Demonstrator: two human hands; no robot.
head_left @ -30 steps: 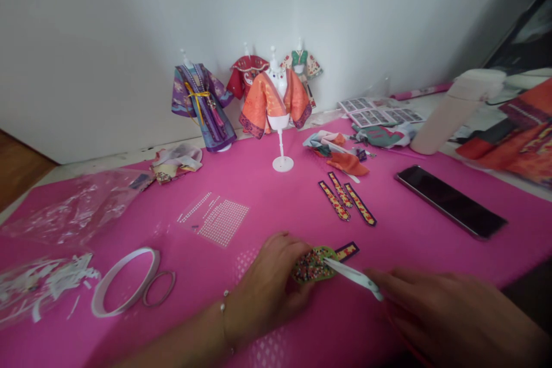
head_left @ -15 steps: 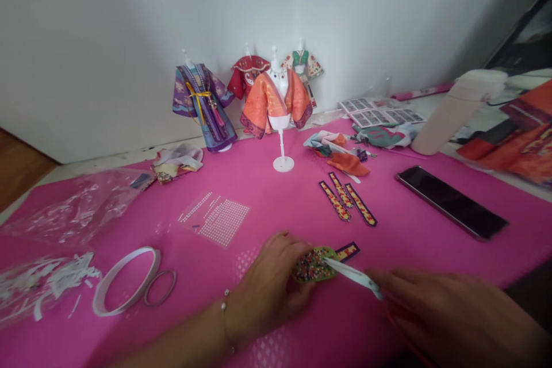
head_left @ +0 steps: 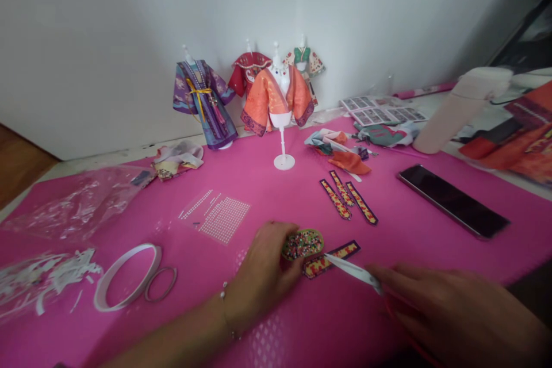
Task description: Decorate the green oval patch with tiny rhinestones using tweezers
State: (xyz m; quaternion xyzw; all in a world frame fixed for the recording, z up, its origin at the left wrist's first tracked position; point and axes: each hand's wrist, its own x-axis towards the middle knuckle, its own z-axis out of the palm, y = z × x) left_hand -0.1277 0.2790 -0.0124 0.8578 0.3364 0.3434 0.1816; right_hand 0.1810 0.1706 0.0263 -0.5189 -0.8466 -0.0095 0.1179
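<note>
My left hand grips a small green oval container full of tiny multicoloured beads, thumb on the near side and fingers on the far side. Just right of it lies a yellow-and-red patterned strip with a dark border. My right hand, blurred, is closed round scissors with a red handle. Their pale blades look nearly together, and the tip points left over the strip; whether it touches cannot be made out. Three similar strips lie farther back.
Behind stand a mini dress form in an orange jacket and several dressed ones along the wall. A phone and pink bottle are at right. Tape roll, pearl sticker sheet and plastic bags lie left.
My left hand has moved the bead container left and slightly away, uncovering more of the patterned strip. The scissors in my right hand have stayed almost in place.
</note>
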